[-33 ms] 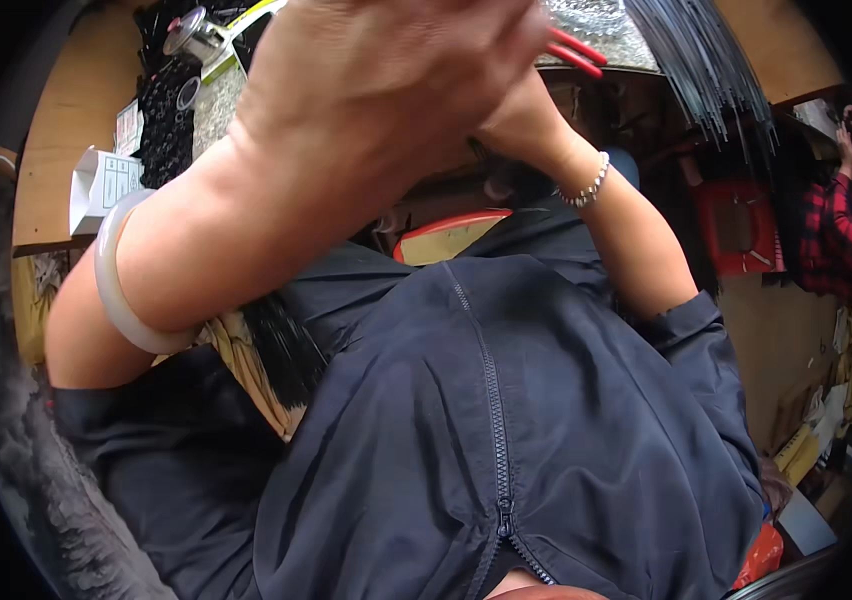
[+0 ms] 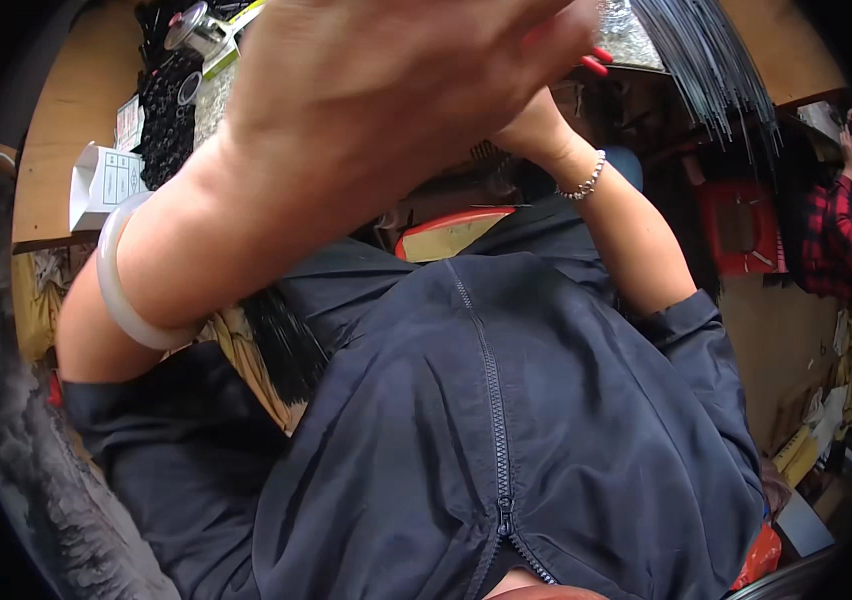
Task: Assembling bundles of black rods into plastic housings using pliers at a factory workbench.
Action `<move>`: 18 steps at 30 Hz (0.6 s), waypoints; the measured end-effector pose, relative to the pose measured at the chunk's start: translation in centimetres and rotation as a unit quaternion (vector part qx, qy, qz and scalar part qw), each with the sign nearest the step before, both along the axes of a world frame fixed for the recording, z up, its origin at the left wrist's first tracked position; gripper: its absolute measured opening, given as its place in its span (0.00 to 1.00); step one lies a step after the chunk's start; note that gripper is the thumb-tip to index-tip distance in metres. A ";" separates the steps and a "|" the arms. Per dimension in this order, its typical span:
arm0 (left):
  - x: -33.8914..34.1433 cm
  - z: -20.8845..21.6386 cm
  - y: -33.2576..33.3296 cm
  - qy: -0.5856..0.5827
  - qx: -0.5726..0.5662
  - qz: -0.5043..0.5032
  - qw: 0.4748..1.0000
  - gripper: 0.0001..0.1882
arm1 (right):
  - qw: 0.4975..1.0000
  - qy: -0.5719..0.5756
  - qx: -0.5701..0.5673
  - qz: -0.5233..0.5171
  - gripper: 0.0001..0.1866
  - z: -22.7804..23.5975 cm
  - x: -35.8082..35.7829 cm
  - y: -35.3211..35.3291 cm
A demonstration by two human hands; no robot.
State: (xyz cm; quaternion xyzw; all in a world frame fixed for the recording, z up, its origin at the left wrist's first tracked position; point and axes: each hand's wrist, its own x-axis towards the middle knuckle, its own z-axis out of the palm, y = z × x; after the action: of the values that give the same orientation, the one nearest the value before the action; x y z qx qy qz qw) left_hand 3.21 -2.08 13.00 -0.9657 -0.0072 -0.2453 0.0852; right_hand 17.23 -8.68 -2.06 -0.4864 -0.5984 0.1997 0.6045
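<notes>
My left hand [image 2: 426,60] fills the top middle, blurred, its back toward me and a pale bangle on its forearm. Two red grips, apparently the handles of pliers [image 2: 596,64], stick out at its right edge. Its fingers look curled round them; the jaws are hidden. Lower and behind it, my right hand [image 2: 531,125] shows in part, below a beaded bracelet [image 2: 584,178]. The left hand covers its fingers, so what they hold cannot be seen.
A bundle of thin dark rods [image 2: 711,70] hangs over the bench edge at right. Dark small parts [image 2: 168,125], a clear jar [image 2: 198,32] and a white box [image 2: 106,185] stand at left. Someone in a checked red shirt [image 2: 846,235] sits at far right.
My left hand has shifted right and slightly down, and less of the red handles shows past it. The right hand has hardly moved.
</notes>
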 end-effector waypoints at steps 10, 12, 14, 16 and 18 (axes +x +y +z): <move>3.2 -5.1 7.8 -0.113 -0.431 -0.479 0.757 0.36 | 0.951 0.235 -0.174 0.105 0.08 -8.4 -3.1 -1.8; 2.5 -4.6 4.1 -0.135 -0.581 -0.342 0.726 0.32 | 0.927 0.278 -0.218 0.126 0.10 -9.4 -3.1 -2.5; 1.4 -3.9 4.6 -0.047 -0.679 -0.197 0.706 0.41 | 0.914 0.323 -0.163 0.181 0.13 -8.2 -2.7 -2.3; 0.2 -3.8 3.7 -0.019 -0.708 -0.209 0.674 0.43 | 0.892 0.359 -0.171 0.215 0.24 -6.2 -1.7 -1.6; -0.5 -2.9 2.6 0.086 -0.733 -0.251 0.626 0.46 | 0.897 0.356 -0.127 0.231 0.26 -4.9 -0.1 -1.6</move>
State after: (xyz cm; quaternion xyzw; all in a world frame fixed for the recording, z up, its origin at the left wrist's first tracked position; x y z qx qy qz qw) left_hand 2.73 0.56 10.06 -0.6898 0.0655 -0.0862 -0.7159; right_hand 17.14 -10.27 -6.98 -0.3035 -0.4081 0.5675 0.6476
